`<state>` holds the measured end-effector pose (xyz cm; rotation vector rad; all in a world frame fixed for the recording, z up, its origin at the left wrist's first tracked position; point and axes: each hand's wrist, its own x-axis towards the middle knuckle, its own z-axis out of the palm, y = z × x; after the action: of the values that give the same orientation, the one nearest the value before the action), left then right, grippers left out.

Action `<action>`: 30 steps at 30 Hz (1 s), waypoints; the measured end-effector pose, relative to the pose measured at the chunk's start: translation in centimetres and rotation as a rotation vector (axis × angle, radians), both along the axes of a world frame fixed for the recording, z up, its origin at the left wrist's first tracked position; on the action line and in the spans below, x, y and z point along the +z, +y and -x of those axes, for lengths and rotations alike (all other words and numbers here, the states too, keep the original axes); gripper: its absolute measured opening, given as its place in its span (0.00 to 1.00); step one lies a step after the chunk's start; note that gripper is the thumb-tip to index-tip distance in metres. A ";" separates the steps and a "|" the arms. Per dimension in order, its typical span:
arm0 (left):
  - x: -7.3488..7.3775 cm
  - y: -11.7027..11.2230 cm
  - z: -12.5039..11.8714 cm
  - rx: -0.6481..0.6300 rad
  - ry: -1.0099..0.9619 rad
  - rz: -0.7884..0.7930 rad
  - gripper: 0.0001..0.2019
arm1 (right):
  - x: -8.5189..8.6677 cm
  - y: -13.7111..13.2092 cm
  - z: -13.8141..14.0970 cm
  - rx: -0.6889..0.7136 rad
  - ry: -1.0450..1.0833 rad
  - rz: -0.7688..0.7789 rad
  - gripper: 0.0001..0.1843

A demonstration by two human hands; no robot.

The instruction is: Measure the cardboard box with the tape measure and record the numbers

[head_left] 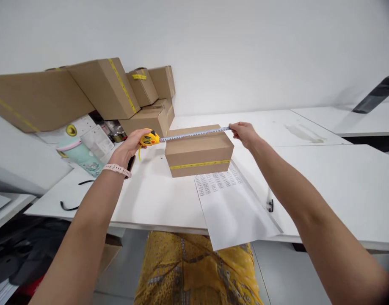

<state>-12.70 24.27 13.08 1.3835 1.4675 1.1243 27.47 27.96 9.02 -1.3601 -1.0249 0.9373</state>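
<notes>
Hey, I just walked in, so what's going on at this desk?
A person is holding a tape measure stretched across the top of a cardboard box. The left hand has the yellow tape measure in its grip, and the right hand pinches the end of the blade just past the box's right side. The cardboard box sits on the white desk, with a printed sheet in front of it. More boxes are stacked at the back left.

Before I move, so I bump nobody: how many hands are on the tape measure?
2: the left hand grips the yellow case, left of the box under the blade; the right hand holds the blade's end, right of that box.
</notes>
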 end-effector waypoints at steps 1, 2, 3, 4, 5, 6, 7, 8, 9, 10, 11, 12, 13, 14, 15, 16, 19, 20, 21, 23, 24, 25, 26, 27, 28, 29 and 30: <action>-0.1 0.5 0.2 0.000 0.006 0.013 0.11 | -0.4 0.4 0.6 -0.022 -0.018 0.016 0.16; -0.3 1.0 0.4 -0.002 0.011 0.025 0.12 | -0.8 0.6 1.1 -0.036 -0.030 0.028 0.15; -0.5 1.4 0.5 -0.004 0.015 0.033 0.12 | -1.2 0.7 1.5 -0.044 -0.038 0.039 0.13; -0.7 1.8 0.5 -0.008 0.017 0.038 0.13 | -1.6 0.8 1.7 -0.051 -0.047 0.055 0.12; -0.9 2.2 0.5 -0.012 0.018 0.039 0.14 | -2.0 0.8 1.8 -0.049 -0.054 0.075 0.11; -1.0 2.5 0.3 -0.017 0.019 0.037 0.14 | -2.3 0.8 1.9 -0.039 -0.057 0.094 0.10; -1.1 2.8 0.2 -0.022 0.020 0.035 0.15 | -2.6 0.7 1.9 -0.020 -0.055 0.114 0.10; -1.2 3.0 0.0 -0.025 0.022 0.031 0.16 | -2.8 0.7 2.0 0.008 -0.048 0.135 0.10; -1.3 3.2 -0.3 -0.026 0.025 0.028 0.17 | -3.0 0.6 2.0 0.041 -0.037 0.156 0.10; -1.4 3.4 -0.4 -0.026 0.029 0.025 0.17 | -3.2 0.6 2.0 0.073 -0.026 0.176 0.11; -1.4 3.5 -0.6 -0.024 0.033 0.022 0.18 | -3.3 0.6 2.1 0.098 -0.015 0.193 0.11; -1.5 3.6 -0.6 -0.022 0.037 0.021 0.18 | -3.4 0.6 2.1 0.115 -0.006 0.209 0.12; -1.6 3.6 -0.6 -0.021 0.041 0.022 0.19 | -3.4 0.7 2.2 0.125 0.001 0.221 0.13; -1.6 3.6 -0.6 -0.023 0.048 0.026 0.19 | -3.5 0.7 2.2 0.128 0.006 0.230 0.13; -1.6 3.4 -0.4 -0.029 0.056 0.032 0.19 | -3.5 0.7 2.2 0.127 0.009 0.239 0.13; -1.6 3.2 -0.3 -0.037 0.067 0.039 0.19 | -3.5 0.7 2.2 0.124 0.008 0.248 0.13; -1.5 2.6 0.2 -0.066 0.113 0.057 0.19 | -3.4 0.7 2.1 0.106 -0.018 0.274 0.13; -1.5 2.4 0.3 -0.074 0.128 0.061 0.19 | -3.3 0.7 2.0 0.101 -0.030 0.282 0.13; -1.5 2.3 0.4 -0.079 0.141 0.064 0.19 | -3.2 0.6 2.0 0.097 -0.040 0.287 0.13; -1.5 2.1 0.6 -0.086 0.156 0.070 0.20 | -2.9 0.4 2.1 0.091 -0.051 0.294 0.14; -1.6 2.0 0.7 -0.087 0.160 0.073 0.20 | -2.8 0.3 2.1 0.090 -0.054 0.298 0.13; -1.6 2.0 0.8 -0.086 0.162 0.076 0.20 | -2.7 0.1 2.1 0.089 -0.054 0.301 0.13; -1.6 2.0 0.8 -0.085 0.164 0.079 0.20 | -2.6 0.0 2.2 0.086 -0.052 0.305 0.13; -1.7 2.0 0.8 -0.084 0.166 0.082 0.20 | -2.5 -0.2 2.3 0.084 -0.049 0.310 0.13; -1.7 2.0 0.9 -0.083 0.167 0.083 0.20 | -2.4 -0.3 2.4 0.082 -0.041 0.313 0.13; -1.6 2.0 0.9 -0.083 0.168 0.084 0.20 | -2.3 -0.4 2.4 0.078 -0.029 0.315 0.13; -1.6 2.0 0.9 -0.083 0.168 0.085 0.20 | -2.3 -0.5 2.5 0.074 -0.014 0.316 0.13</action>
<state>-13.55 26.28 11.45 1.4943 1.5419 0.9017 24.97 27.47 6.71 -1.5983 -0.9716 1.1837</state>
